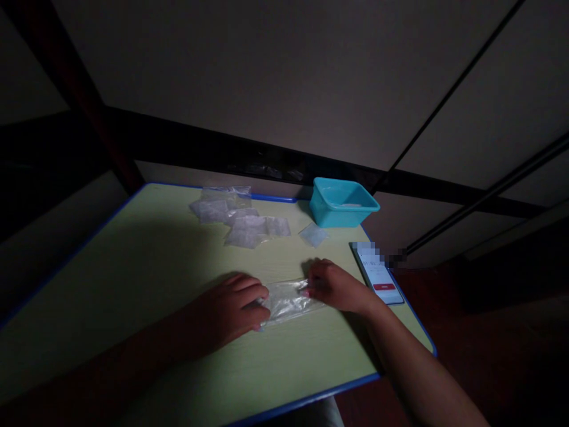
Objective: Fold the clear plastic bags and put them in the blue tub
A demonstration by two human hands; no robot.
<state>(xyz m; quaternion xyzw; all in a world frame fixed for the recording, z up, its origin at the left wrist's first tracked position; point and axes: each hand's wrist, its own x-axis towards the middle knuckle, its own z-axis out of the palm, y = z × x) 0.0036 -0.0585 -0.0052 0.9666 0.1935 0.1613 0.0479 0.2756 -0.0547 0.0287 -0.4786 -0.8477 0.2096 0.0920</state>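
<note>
A clear plastic bag (288, 301) lies stretched between my two hands, low over the near part of the table. My left hand (242, 301) grips its left end, with fingers curled and thumb below. At the right end, my right hand (332, 284) has its fingers bent down onto the plastic and closed on it. Just beyond the right hand, a small pale bluish packet (315, 235) lies flat on the table. Farther back is a loose spread of several clear bags with whitish contents (249, 228). Whether the held bag contains anything is hard to make out.
The pale green table (186, 273) has a blue edge. A turquoise plastic basket (340, 216) stands at the back right, with something whitish inside. A phone (380, 276) with its screen lit lies along the right edge. Behind the table rises a panelled wall (249, 77).
</note>
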